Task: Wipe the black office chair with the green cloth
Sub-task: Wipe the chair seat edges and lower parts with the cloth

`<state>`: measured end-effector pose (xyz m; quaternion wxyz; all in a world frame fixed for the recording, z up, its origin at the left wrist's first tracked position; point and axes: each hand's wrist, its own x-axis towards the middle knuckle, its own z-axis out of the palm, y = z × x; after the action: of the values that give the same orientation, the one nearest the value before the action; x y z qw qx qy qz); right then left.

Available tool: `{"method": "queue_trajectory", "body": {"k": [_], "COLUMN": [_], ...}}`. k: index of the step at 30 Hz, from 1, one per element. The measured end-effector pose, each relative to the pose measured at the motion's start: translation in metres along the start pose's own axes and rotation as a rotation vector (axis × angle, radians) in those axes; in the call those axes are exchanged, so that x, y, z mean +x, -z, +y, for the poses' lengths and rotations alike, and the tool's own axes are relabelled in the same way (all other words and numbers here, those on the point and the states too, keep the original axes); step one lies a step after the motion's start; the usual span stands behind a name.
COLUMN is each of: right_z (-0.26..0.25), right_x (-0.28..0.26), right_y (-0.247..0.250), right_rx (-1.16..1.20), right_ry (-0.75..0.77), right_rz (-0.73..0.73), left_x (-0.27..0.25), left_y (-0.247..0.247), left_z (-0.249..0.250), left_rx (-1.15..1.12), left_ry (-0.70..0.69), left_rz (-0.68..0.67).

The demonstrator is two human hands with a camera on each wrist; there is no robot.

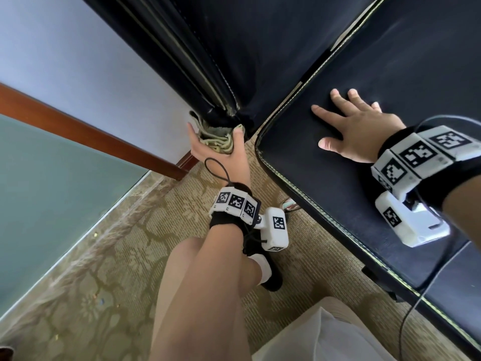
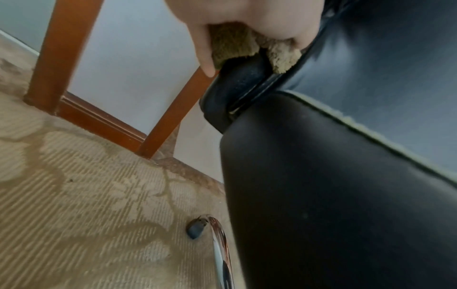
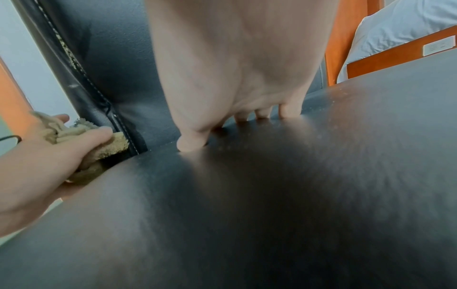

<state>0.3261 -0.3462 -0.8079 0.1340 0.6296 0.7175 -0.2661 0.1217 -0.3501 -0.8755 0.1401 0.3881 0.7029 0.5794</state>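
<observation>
Head: left hand (image 1: 221,152) grips fuzzy cloth (image 1: 217,142).

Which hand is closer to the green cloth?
Left. The left hand grips the green cloth against the backrest's lower edge; the right hand lies flat on the chair seat, away from it.

We saw patterned beige carpet (image 1: 125,256) underfoot. Pale wall (image 1: 78,48) ran behind, red-brown wooden rail (image 1: 86,131) slanting across it, wooden skirting (image 2: 99,121) at base. Frosted greenish glass panel (image 1: 52,191) met carpet on left. We noted white bedding (image 3: 395,29) beyond wooden frame (image 3: 400,54) in right wrist view, small white label (image 3: 439,46) stuck on it.
</observation>
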Motion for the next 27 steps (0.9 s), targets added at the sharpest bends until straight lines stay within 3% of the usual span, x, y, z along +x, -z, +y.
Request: {"method": "queue_trajectory", "body": {"k": [5, 10, 20, 24, 27], "right_z": [0.003, 0.002, 0.004, 0.005, 0.005], "right_x": [0.003, 0.004, 0.007, 0.007, 0.006], "right_y": [-0.002, -0.003, -0.005, -0.005, -0.006], "right_rx": [-0.003, 0.007, 0.006, 0.010, 0.010], "right_ry": [0.020, 0.002, 0.025, 0.029, 0.034], "right_rz": [0.004, 0.001, 0.007, 0.013, 0.021], "left_x": [-0.003, -0.003, -0.004, -0.008, -0.013], "left_y": [-0.013, -0.021, -0.002, 0.004, 0.006], "left_z": [0.002, -0.002, -0.013, -0.020, -0.026], "left_rx": [0.052, 0.096, 0.068, 0.101, 0.110], "left_ry": [-0.045, 0.002, -0.043, 0.091, 0.105], "left_rz": [-0.006, -0.019, -0.109, -0.041, -0.010]}}
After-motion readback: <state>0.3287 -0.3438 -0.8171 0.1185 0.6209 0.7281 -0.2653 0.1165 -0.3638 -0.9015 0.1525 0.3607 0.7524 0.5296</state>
